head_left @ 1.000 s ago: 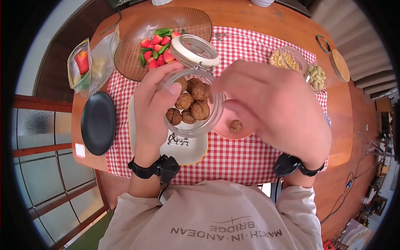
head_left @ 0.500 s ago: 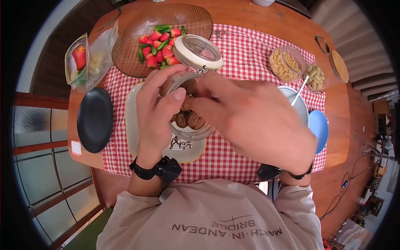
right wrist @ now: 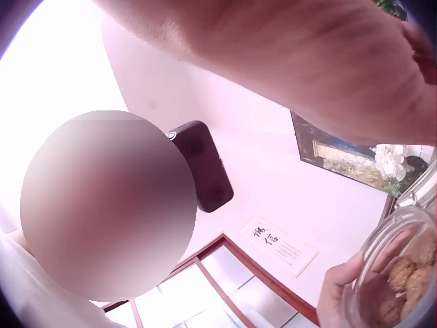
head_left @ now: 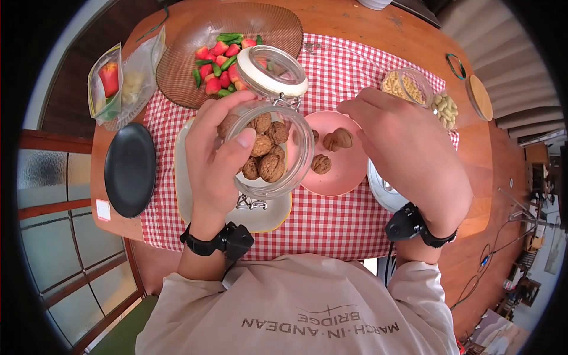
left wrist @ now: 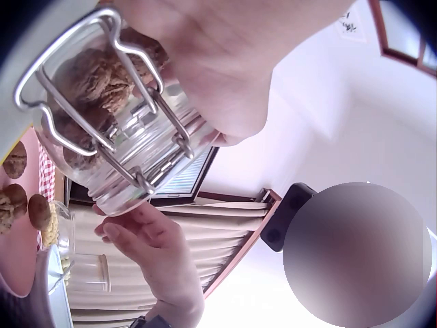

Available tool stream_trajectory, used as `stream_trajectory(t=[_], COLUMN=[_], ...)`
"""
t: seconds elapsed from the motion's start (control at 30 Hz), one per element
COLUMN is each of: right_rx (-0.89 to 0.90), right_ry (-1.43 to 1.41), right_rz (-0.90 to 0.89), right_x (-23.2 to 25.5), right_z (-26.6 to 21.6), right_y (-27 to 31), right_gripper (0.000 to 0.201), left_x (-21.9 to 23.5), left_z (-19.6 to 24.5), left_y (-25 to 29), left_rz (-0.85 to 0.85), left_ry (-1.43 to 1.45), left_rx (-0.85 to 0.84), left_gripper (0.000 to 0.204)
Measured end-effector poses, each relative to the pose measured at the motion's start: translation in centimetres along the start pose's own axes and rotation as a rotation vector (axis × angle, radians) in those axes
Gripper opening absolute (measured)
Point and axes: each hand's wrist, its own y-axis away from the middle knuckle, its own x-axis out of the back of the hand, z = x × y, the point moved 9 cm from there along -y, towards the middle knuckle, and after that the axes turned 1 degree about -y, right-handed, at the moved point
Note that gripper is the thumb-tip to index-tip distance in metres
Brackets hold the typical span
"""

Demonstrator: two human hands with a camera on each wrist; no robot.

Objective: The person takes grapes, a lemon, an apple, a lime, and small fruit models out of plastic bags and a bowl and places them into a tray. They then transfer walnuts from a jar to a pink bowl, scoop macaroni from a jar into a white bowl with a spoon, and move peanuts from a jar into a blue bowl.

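Note:
My left hand (head_left: 214, 160) grips a clip-top glass jar (head_left: 269, 190), its mouth tilted toward me and its lid (head_left: 273, 71) hanging back on the wire hinge. Several walnuts (head_left: 271, 167) show inside. In the left wrist view the wire clasp (left wrist: 102, 147) crosses the glass. My right hand (head_left: 408, 142) hovers over the far right rim of a pink plate (head_left: 346, 180), fingers loosely bent and nothing seen between them. On the plate are a still walnut (head_left: 321, 164), a blurred walnut (head_left: 338, 139) and a third partly behind the jar's rim.
Beneath the jar lies a white tray (head_left: 269, 220) with metal pieces. Beyond it stands a ribbed bowl (head_left: 177, 71) of red and green pieces. A black plate (head_left: 130, 171) and zip bags (head_left: 106, 89) lie left; a pale bowl (head_left: 384, 192) and a tub (head_left: 405, 87) sit right.
My right hand has reached into the jar, then drawn back right over the pink plate. More walnuts lie on the plate, one of them blurred. My left hand keeps holding the jar.

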Motion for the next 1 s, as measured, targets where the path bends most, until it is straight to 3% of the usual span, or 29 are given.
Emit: stream_trajectory(t=[0.07,0.13,0.23,0.37,0.5,0.57,0.67,0.77,0.9,1.0], right_rx=[-0.009,0.161,0.292,0.386,0.298,0.235,0.260,0.320,0.213,0.112], right_ry=[-0.020,-0.160,-0.263,-0.155,0.017,0.080,-0.036,-0.246,-0.414,-0.308], right_rz=[0.043,0.153,0.178,0.211,0.115,-0.055,0.080,0.026,0.106,0.092], right_x=[0.7,1.7,1.4,-1.6,-3.8,-5.4,-4.1,-1.8,1.7,1.7], right_z=[-0.8,-3.0,-5.6,-7.8,-9.3,-9.3,-8.7,-7.7,-4.0,-1.3], right_y=[-0.1,-0.2,-0.6,-1.1,-1.5,-1.6,-1.3,-1.4,-0.7,-0.6], right_gripper=[0.025,0.026,0.027,0.017,0.022,0.021,0.024,0.029,0.036,0.036], left_x=[0.1,0.0,0.1,0.3,0.3,0.2,-0.1,0.3,0.9,1.3], left_z=[0.0,0.1,0.0,-0.1,0.2,0.6,1.3,0.9,0.3,-0.3], left_y=[0.0,0.0,0.0,0.0,0.1,0.1,0.2,0.1,0.2,0.2], left_rz=[0.003,-0.008,0.012,0.017,-0.007,-0.027,-0.037,-0.009,0.021,0.029], left_ry=[-0.001,-0.005,0.017,0.031,-0.067,-0.123,-0.220,-0.165,-0.017,0.050], left_rx=[-0.006,-0.009,-0.007,0.018,-0.021,-0.057,-0.112,-0.089,-0.007,0.011], left_gripper=[0.052,0.052,0.052,0.053,0.053,0.053,0.053,0.052,0.053,0.054])
